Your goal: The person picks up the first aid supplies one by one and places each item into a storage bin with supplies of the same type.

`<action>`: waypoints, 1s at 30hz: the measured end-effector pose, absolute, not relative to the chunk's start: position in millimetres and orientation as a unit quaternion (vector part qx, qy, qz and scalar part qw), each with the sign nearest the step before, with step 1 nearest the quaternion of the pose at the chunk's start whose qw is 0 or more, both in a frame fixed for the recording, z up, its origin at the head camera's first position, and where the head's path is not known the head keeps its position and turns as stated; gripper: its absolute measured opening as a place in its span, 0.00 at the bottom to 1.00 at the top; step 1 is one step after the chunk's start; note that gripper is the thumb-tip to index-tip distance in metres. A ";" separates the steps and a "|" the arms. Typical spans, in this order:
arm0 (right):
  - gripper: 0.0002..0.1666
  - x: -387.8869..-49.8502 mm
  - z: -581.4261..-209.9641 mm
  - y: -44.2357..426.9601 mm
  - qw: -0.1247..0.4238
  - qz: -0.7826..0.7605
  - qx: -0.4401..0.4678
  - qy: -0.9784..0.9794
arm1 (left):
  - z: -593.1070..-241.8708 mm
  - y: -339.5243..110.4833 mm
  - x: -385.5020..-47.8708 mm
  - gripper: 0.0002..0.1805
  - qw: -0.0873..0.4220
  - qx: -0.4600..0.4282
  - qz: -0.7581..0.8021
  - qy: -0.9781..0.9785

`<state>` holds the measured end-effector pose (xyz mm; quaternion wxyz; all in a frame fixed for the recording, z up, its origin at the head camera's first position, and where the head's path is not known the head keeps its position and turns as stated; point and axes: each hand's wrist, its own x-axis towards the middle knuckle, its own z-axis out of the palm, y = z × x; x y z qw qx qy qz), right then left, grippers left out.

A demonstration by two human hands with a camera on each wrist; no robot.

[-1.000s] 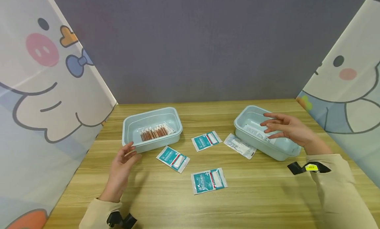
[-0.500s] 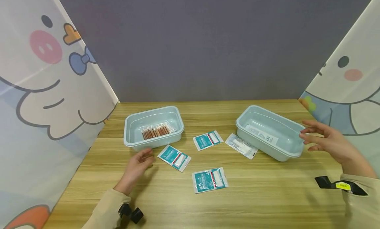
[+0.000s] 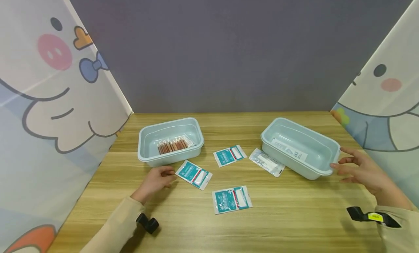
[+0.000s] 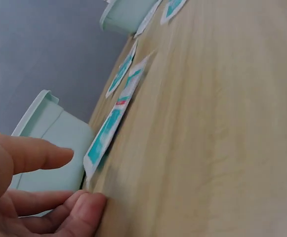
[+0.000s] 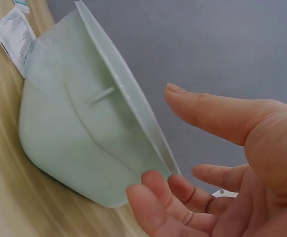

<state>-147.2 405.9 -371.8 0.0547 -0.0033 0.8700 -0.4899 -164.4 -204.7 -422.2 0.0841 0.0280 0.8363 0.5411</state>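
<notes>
Beside right plastic bin (image 5: pixel 79 128): your right grip (image 3: pixel 363 170) apart, left grip (image 3: pixel 156 182) apart too. Bin likely light, stiff; pinch rim (image 5: pixel 128 96).

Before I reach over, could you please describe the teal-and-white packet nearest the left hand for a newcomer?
On the wood-grained table, find the left tray holding brown sticks. Just in front of it lies the flat packet. Of the three teal-and-white ones, it alone lies beside the left hand.
</notes>
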 end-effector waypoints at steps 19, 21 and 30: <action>0.60 -151.4 -381.9 398.0 0.074 -0.580 0.009 0.812 | -416.7 -185.7 -184.6 0.11 0.079 0.036 0.383 0.920; 0.61 -151.3 -382.3 398.6 0.074 -0.599 0.007 0.797 | -417.9 -186.6 -186.0 0.08 0.079 0.044 0.389 0.917; 0.62 -149.3 -385.1 398.1 0.066 -0.664 -0.001 0.745 | -420.1 -189.8 -188.5 0.02 0.084 0.062 0.414 0.904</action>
